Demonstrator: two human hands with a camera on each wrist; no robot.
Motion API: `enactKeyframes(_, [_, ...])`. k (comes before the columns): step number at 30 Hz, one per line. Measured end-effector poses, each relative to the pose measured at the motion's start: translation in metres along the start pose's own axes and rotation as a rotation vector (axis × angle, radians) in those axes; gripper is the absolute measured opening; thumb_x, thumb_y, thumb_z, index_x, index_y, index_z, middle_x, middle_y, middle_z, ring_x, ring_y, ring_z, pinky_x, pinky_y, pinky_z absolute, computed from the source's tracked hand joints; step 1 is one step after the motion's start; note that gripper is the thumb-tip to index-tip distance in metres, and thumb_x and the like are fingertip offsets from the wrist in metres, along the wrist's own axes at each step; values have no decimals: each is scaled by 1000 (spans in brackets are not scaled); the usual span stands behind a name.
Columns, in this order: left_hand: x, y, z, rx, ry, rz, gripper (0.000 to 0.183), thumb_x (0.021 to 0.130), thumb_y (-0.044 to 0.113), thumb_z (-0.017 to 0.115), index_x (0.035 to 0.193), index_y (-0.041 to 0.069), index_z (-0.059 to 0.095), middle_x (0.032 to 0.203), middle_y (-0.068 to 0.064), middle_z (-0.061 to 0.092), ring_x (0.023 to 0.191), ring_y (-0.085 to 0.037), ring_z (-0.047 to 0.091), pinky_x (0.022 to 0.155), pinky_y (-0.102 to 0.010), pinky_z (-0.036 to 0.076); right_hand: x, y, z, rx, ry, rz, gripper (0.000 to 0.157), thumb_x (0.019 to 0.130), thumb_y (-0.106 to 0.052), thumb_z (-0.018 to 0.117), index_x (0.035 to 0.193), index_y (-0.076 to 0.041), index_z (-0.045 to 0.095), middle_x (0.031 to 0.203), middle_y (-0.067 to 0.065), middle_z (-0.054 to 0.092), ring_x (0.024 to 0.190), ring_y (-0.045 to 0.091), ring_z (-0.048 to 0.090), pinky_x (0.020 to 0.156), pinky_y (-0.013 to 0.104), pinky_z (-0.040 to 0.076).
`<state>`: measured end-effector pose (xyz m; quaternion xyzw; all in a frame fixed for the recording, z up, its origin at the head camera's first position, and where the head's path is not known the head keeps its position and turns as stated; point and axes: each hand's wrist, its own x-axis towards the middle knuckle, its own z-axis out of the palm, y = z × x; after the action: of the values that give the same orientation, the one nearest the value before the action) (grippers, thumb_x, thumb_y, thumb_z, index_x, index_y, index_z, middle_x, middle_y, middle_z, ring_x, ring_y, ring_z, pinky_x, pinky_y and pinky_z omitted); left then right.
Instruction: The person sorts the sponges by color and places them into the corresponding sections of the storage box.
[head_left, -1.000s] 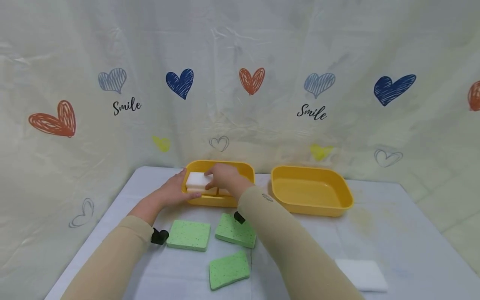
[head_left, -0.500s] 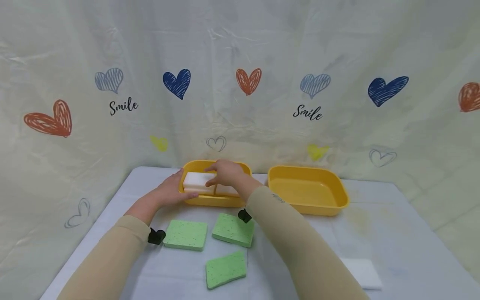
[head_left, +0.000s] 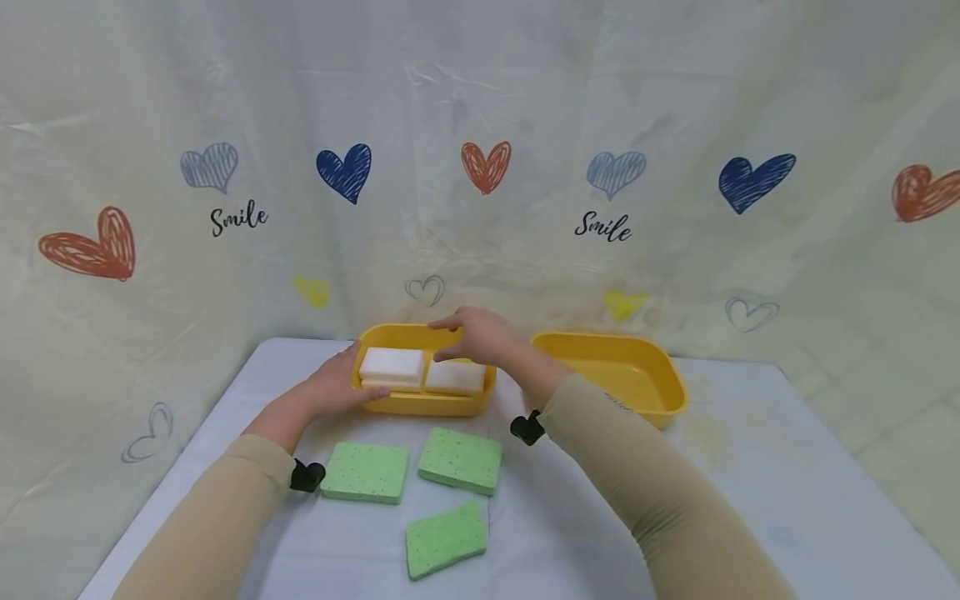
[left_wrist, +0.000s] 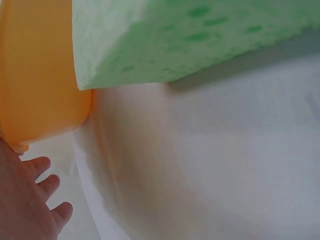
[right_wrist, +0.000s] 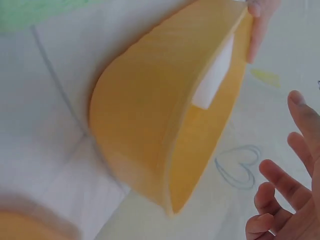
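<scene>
Mainly, from the head view: two white blocks (head_left: 392,367) are seen side by side in the left yellow tray (head_left: 431,405), a yellow strip showing between. The tray's left end is gripped by the left hand (head_left: 330,387), thumb over the front rim. The right hand (head_left: 483,335) is poised above the tray, fingers parted, nothing grasped. Three green speckled sponges (head_left: 365,472) are laid on the white cloth (head_left: 555,500) in front. A second yellow tray (head_left: 630,375) is partly covered by the right sleeve (head_left: 637,458).

Left wrist: one sponge and the tray's outer wall are shown close up; three left fingertips, hidden from the head camera, are revealed past the rim.

Right wrist: the tray is seen from its right end, one block visible inside; the right fingers are shown loosely bent, apart from the rim.

Writing: "Smile" is printed twice on the backdrop (head_left: 420,100); sleeve lettering cannot be read.
</scene>
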<state>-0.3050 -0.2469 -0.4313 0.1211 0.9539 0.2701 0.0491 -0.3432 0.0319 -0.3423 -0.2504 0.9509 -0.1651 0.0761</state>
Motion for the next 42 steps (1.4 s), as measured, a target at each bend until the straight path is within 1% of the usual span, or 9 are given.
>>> enactKeyframes(3, [5,-5,2,14,-9,-12,120,80,70,67,157,0,8,153,-28,31,136,-45,34,112,-63,26,-12,12,-8,29,13,36,62,82,-52,76,140,-37,58,132,4,57,111,22,54,96,41,47])
enactKeyframes(8, [7,-8,4,14,-23,-49,125,78,72,67,157,-1,3,158,-27,22,142,-45,26,114,-61,22,-35,37,-20,35,34,36,64,82,-51,77,140,-34,58,128,5,59,109,23,55,92,40,49])
enactKeyframes(14, [1,-2,2,-4,-17,-19,124,79,71,66,157,-3,4,157,-30,22,140,-48,26,113,-64,21,-75,63,-33,-16,18,52,63,80,-51,78,138,-36,59,126,4,59,107,23,54,88,40,49])
enactKeyframes(18, [0,0,1,-7,-13,-11,123,80,70,66,157,-3,5,156,-30,23,139,-48,28,113,-65,22,-107,83,-36,-22,-8,30,60,81,-47,79,137,-31,62,126,7,61,109,27,55,91,42,49])
enactKeyframes(23, [1,-2,1,0,-19,-30,122,81,68,67,157,-3,3,158,-30,20,141,-48,25,114,-64,20,-147,111,-32,-7,-17,73,57,80,-44,81,133,-28,65,120,3,63,102,23,57,90,42,50])
enactKeyframes(29, [1,-2,2,-11,-22,-28,120,83,65,67,156,-5,3,156,-32,22,139,-49,27,113,-65,21,-195,141,-21,12,-27,101,57,75,-52,81,127,-29,70,109,-4,63,86,17,52,73,31,49])
enactKeyframes(32, [1,-2,4,-8,-15,-8,118,84,64,67,156,-5,5,154,-32,26,136,-49,31,112,-66,23,-219,151,-17,40,-64,154,63,72,-57,80,127,-29,70,107,-6,62,81,16,50,66,28,46])
enactKeyframes(36, [-1,-2,5,-6,-9,9,116,84,63,68,155,-5,6,152,-33,28,134,-49,32,110,-66,25,-250,163,-15,86,-108,198,64,74,-54,80,129,-25,68,109,-4,62,78,17,48,60,27,44])
enactKeyframes(42, [-1,-1,3,14,-22,-24,118,84,64,66,155,-6,4,156,-32,20,139,-51,25,112,-66,21,-286,186,-10,154,-133,108,57,82,-46,77,133,-25,65,118,0,61,78,9,48,61,23,43])
